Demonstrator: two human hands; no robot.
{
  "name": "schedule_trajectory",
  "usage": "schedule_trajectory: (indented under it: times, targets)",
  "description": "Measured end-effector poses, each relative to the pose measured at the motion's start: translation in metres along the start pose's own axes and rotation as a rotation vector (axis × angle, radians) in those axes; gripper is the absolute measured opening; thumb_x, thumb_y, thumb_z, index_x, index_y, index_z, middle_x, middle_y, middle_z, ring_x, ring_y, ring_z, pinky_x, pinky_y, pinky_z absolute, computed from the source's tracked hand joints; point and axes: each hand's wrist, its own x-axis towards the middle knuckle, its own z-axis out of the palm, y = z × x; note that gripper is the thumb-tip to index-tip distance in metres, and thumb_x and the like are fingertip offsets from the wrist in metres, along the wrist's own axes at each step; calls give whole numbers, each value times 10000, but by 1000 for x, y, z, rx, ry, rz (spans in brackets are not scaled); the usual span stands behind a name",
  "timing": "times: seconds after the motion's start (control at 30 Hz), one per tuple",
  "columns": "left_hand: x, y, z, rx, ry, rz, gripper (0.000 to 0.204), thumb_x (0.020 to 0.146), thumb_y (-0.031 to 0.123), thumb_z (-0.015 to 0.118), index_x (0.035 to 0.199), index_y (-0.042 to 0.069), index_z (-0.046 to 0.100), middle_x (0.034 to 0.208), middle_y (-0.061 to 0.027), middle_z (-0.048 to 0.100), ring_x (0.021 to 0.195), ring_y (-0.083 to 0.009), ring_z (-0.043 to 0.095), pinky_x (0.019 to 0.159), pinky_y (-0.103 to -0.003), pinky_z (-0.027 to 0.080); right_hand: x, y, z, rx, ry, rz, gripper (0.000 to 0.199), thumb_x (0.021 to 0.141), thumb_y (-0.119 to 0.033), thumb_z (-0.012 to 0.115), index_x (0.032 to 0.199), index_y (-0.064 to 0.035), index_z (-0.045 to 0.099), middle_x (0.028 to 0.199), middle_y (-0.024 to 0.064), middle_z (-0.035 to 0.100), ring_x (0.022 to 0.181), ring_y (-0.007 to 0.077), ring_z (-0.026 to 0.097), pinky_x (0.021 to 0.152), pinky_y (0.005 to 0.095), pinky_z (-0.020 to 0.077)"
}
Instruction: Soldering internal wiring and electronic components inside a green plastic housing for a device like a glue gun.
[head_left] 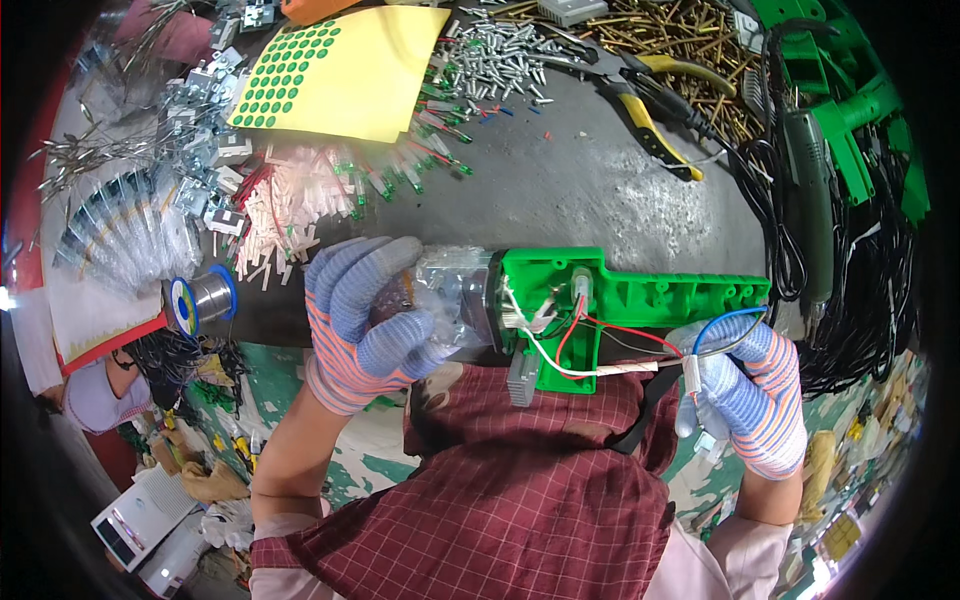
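Observation:
My left hand (365,320), in a striped knit glove, is wrapped round a clear plastic-covered cylinder (455,295). This cylinder joins a black ring at the left end of an open green plastic housing half (660,298). Inside the housing, white, red and black wires (570,345) run from a small connector. A grey finned block (522,375) hangs at its lower edge. My gloved right hand (745,395) is below the housing's right end, its fingers closed on the wires near a white sleeve (691,374). A blue wire (725,316) loops over that hand.
Beyond the housing lie yellow-handled pliers (650,130), silver screws (495,60), brass-coloured screws (670,40) and a yellow sticker sheet (340,75). A solder spool (205,300) stands at left. Black cords (860,310), a grey handheld tool (808,200) and green housings (850,120) crowd the right.

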Motion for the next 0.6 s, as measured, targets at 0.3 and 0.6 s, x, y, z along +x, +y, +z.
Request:
schedule_trajectory:
  times: [0.3,0.6]
  targets:
    - [-9,-2,2,-5,14,20,383,805,395,798,1107,272,598,1331,-149,535,1124,-381,553,926,-492,461,2,3,-6,-231,-7,-149,226,904,-219,686,981,-8,677,956,118,716,802,147,659,721,295,522]
    - [-17,-1,1,13,5,0,537,817,442,776,1292,353,542,1366,-153,508,1199,-383,523,988,-510,437,-8,-9,4,20,16,82,262,885,-235,692,983,6,664,846,90,690,686,133,647,635,281,527]
